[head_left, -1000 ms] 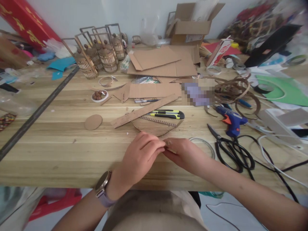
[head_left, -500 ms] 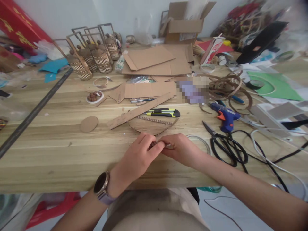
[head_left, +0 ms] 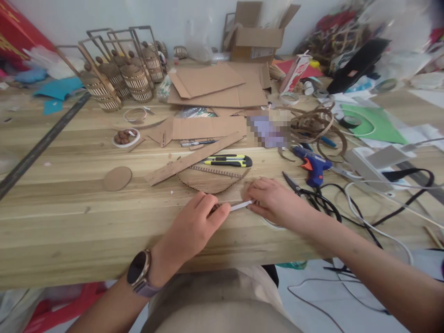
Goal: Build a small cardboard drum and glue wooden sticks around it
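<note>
My left hand (head_left: 194, 222) is closed round a small brown piece mostly hidden by its fingers, near the front of the wooden table. From its fingertips a thin pale strip (head_left: 240, 205) runs right to my right hand (head_left: 268, 201), whose fingers are closed on the strip's other end. Just beyond the hands lies a curved piece of cardboard (head_left: 211, 181). Behind it are a yellow-and-black cutter (head_left: 229, 160) and a long cardboard strip (head_left: 194, 159). To the left rests a round cardboard disc (head_left: 117, 178).
Black scissors (head_left: 312, 196), a blue glue gun (head_left: 314, 165) and cables lie at the right. Small lantern-like baskets (head_left: 137, 83) stand at the back left, near a long dark bar (head_left: 45, 143). Cardboard sheets (head_left: 222, 90) lie at the back.
My right hand has moved right, away from my left hand, and the pale strip now shows between them. The whole view has shifted slightly.
</note>
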`<action>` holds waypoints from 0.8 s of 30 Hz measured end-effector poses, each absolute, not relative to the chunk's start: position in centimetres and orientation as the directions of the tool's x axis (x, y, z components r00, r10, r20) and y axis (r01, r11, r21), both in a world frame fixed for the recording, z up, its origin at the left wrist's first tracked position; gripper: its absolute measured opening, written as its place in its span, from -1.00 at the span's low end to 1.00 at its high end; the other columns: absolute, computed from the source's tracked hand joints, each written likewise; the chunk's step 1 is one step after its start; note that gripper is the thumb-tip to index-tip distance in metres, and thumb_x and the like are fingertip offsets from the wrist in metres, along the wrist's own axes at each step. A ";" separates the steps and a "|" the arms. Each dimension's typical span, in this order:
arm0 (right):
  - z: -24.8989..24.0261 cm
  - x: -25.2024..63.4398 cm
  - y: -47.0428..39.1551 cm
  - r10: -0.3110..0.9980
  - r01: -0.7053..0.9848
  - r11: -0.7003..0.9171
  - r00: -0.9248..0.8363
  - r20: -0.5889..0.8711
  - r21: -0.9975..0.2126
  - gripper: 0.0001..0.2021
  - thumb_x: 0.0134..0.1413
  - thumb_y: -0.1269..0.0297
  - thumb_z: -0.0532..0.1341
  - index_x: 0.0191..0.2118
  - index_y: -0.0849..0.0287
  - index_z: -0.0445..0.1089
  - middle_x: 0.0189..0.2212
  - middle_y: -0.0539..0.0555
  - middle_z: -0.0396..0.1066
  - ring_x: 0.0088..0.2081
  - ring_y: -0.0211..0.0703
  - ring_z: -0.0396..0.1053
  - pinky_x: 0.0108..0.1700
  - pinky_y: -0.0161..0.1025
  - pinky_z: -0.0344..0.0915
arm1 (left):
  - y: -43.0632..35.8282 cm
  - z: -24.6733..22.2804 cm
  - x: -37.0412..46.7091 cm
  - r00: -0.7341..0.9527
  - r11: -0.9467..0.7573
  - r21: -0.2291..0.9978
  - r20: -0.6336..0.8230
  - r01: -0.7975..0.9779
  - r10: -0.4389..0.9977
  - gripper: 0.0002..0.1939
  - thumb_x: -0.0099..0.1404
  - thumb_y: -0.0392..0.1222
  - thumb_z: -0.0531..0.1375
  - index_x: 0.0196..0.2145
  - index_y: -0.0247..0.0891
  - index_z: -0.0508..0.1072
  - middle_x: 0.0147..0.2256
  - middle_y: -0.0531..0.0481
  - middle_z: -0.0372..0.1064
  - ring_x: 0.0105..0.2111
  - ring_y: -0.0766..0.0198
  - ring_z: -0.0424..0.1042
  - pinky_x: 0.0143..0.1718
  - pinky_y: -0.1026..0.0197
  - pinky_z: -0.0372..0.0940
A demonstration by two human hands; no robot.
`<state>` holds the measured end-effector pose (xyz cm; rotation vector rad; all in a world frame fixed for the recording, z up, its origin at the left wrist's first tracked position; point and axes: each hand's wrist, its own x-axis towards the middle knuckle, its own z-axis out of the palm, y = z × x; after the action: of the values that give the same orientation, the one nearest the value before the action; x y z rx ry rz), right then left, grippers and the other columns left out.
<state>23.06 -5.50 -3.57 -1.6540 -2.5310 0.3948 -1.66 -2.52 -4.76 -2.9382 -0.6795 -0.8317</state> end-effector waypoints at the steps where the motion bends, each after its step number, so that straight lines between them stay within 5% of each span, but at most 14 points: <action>1: -3.3 22.9 -5.5 0.910 0.884 0.384 -0.412 -0.055 -0.266 -0.91 0.19 0.36 0.19 -0.25 0.20 0.44 -0.28 0.17 0.45 -0.19 0.01 0.38 -0.12 -0.07 0.25 | -2.5 -4.8 -1.6 0.760 -0.903 0.105 0.506 0.416 0.408 -0.71 0.45 -0.39 -0.05 -0.19 -0.31 0.47 -0.37 -0.05 0.29 -0.37 0.22 0.24 -0.30 0.20 0.30; 12: -0.8 19.2 -5.2 0.884 0.764 0.462 -0.435 0.169 -0.450 -0.93 0.14 0.36 0.16 -0.32 0.18 0.39 -0.43 0.05 0.45 -0.34 -0.15 0.36 -0.25 -0.23 0.24 | -2.2 -5.4 -1.7 0.773 -0.918 0.115 0.506 0.379 0.382 -0.74 0.47 -0.34 -0.05 -0.16 -0.37 0.45 -0.37 -0.07 0.31 -0.36 0.16 0.27 -0.29 0.12 0.31; 21: -1.1 18.3 -5.3 0.958 0.692 0.228 -0.283 0.032 -0.685 -0.91 0.10 0.37 0.17 -0.29 0.17 0.42 -0.48 -0.01 0.44 -0.45 -0.27 0.37 -0.39 -0.35 0.25 | -1.9 -6.1 -1.7 0.767 -0.907 0.170 0.488 0.385 0.417 -0.80 0.45 -0.36 0.00 -0.20 -0.33 0.42 -0.33 -0.07 0.35 -0.33 0.17 0.28 -0.24 0.12 0.30; 24: -0.9 18.8 -5.5 0.962 0.687 0.217 -0.271 0.032 -0.694 -0.91 0.14 0.32 0.18 -0.29 0.17 0.42 -0.47 -0.01 0.44 -0.45 -0.27 0.36 -0.40 -0.36 0.25 | -1.5 -5.2 -2.2 0.676 -0.833 0.133 0.523 0.537 0.519 -0.81 0.45 -0.30 0.05 -0.28 -0.29 0.44 -0.33 -0.10 0.39 -0.32 0.13 0.29 -0.27 0.07 0.30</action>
<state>18.77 -5.46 -0.88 -1.5204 -2.0350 0.7927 -2.17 -1.54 -5.24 -2.8469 -0.8970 -0.8734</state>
